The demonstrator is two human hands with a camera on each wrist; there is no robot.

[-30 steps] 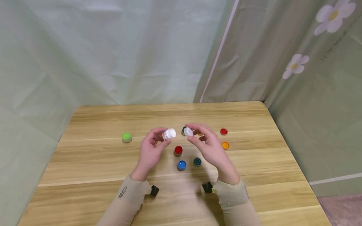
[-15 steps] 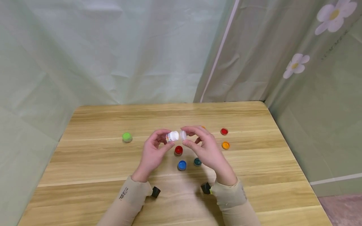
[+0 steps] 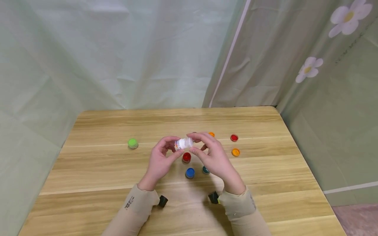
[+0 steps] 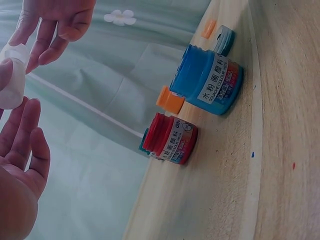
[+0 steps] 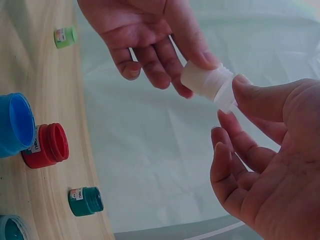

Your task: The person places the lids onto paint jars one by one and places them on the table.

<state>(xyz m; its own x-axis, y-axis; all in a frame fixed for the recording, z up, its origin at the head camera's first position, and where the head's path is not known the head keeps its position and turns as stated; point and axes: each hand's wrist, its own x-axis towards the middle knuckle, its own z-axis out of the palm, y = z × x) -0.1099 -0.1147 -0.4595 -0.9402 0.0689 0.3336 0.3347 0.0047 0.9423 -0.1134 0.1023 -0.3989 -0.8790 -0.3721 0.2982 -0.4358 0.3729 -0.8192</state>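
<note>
Over the middle of the table my left hand grips a small white paint jar between thumb and fingers, tilted with its mouth toward the right. My right hand pinches a translucent lid by its edge. The lid sits over the jar's mouth; in the right wrist view the lid touches the jar's threaded neck. Below the hands stand an open red paint jar and an open blue paint jar. A teal lid lies beside the blue jar, partly behind the right hand.
A light green jar stands at the left of the wooden table. To the right lie a red lid and an orange lid. Behind the right hand are an orange jar and a teal jar.
The right hand has moved left with the lid, from apart to against the jar's mouth. The left hand has shifted slightly right with the jar. The table's jars have stayed put.
</note>
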